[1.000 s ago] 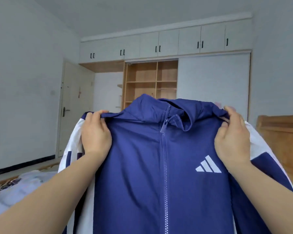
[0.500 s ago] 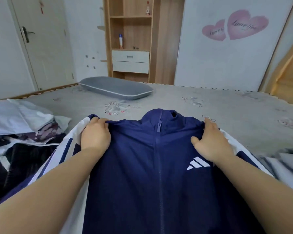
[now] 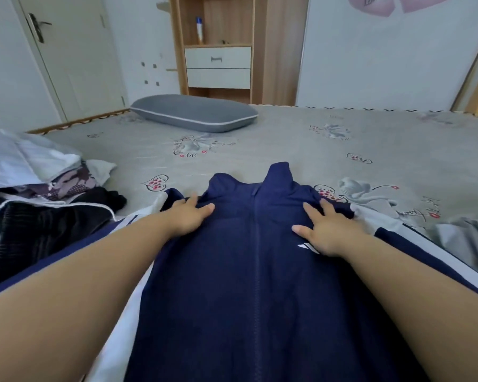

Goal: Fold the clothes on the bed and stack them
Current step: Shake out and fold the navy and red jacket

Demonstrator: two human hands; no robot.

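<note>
Fingers of the left hand (image 3: 186,217) lie straight and spread, flat on the left shoulder of the navy jacket (image 3: 249,285); nothing is gripped, palm pressing the cloth down. Fingers of the right hand (image 3: 330,234) are likewise extended and splayed, flat on the right chest, the heel of the hand partly covering the white logo. Neither hand pinches or curls round fabric.

Between the 2 hands runs the closed zipper, up to the collar, which stands just beyond the fingertips. The jacket lies front-up on the bed (image 3: 301,139), body toward the person; white sleeves with navy stripes spread outward to either side of the forearms.

Left of the left hand, near but apart from it: a loose pile of clothes (image 3: 36,194), dark, white and patterned pieces, none visibly folded. Right of the right forearm: a grey garment (image 3: 464,241), rumpled. Well beyond the fingertips: a grey pillow (image 3: 195,113).

Progress, judged: early. 1 jacket laid out and being flattened; no fold made in it yet. No finished stack is in view. Remaining: fold sleeves and body of this jacket, then all the other pieces, then stack.
</note>
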